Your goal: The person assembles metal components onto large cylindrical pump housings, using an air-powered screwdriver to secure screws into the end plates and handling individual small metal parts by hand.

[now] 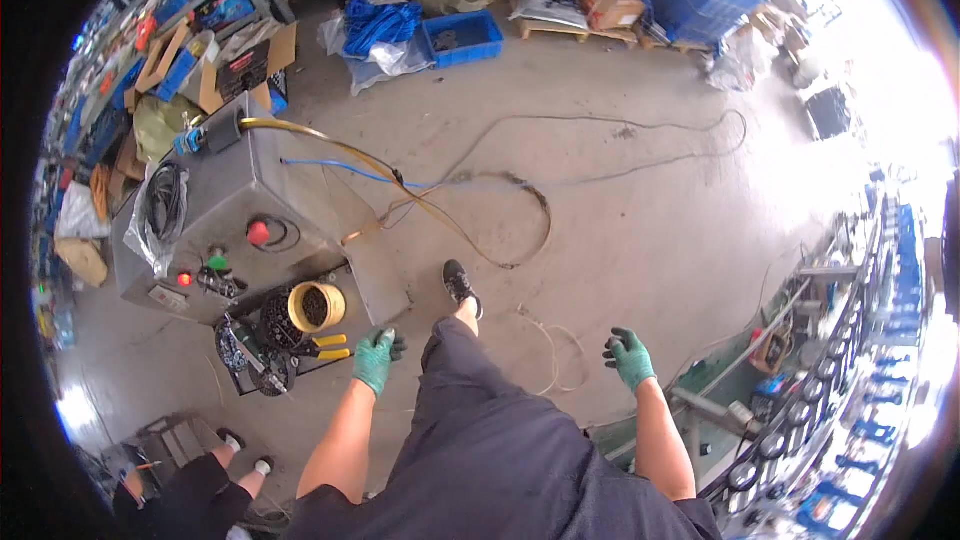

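Observation:
Green gloves with dark fingertips cover both hands. My left hand (375,358) hangs beside a low tray of parts, its fingers loosely bent and apart, with nothing seen in them. Nearest to it are the yellow handles (330,347) of a hand tool on that tray. A yellow bucket (296,310) of small dark pieces stands there too, next to a green power tool (246,343). Out to the right, over the floor, my right hand (630,358) is empty, with its fingers spread and slightly curled.
A grey metal cabinet (225,205) with a red knob stands at left. Hoses (480,245) loop across the floor ahead. A rack of dark round parts (800,415) runs along the right. Blue bins (463,37) and boxes line the back. Another person (190,495) is at lower left.

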`<state>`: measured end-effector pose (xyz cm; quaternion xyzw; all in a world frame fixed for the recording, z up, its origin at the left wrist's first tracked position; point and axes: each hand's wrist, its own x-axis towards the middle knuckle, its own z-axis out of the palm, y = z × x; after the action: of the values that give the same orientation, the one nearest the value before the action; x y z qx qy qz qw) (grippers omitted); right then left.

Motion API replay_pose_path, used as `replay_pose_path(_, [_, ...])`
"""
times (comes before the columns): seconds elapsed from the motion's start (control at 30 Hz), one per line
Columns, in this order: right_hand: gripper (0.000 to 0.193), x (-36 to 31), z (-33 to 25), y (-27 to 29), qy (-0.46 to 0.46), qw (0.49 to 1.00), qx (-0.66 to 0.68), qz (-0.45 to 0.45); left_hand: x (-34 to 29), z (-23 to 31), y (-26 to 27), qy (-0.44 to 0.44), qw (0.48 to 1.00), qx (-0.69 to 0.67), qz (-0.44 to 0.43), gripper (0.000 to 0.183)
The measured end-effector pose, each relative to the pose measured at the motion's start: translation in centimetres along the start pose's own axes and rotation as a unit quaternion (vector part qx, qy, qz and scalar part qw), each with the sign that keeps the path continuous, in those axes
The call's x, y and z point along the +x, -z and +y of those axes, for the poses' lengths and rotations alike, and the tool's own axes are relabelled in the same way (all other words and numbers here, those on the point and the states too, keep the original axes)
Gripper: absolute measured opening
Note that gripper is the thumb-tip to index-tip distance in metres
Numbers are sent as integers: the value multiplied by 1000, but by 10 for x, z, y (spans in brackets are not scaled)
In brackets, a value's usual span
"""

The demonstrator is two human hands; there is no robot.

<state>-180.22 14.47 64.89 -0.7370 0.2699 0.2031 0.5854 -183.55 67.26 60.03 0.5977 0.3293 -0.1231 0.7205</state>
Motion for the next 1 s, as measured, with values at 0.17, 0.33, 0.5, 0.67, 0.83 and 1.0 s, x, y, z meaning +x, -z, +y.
replay_pose_path(0.17, [38, 63, -115, 22, 68, 997, 15, 35, 48, 79, -12, 2, 1000, -17, 10, 19])
replay_pose_path(0.33, [34, 116, -91, 93, -41, 996, -36, 73, 72, 102, -12, 52, 995, -65, 55, 17])
replay_pose_path(0.5, [31, 156, -94, 135, -189, 979, -63, 42, 75, 76, -8, 44, 984, -90, 148, 17])
replay_pose_path(0.67, [29, 275, -172, 130, -188, 955, -217, -80, 32, 24, -40, 39, 937, -207, 278, 20])
replay_pose_path(0.83, [24, 421, -302, 67, -65, 887, -414, -196, -38, -37, -153, 34, 868, -304, 390, 24])
replay_pose_path(1.0, [28, 433, -418, -122, 456, 603, -573, -317, -93, -139, -297, 137, 800, -441, 383, 27])
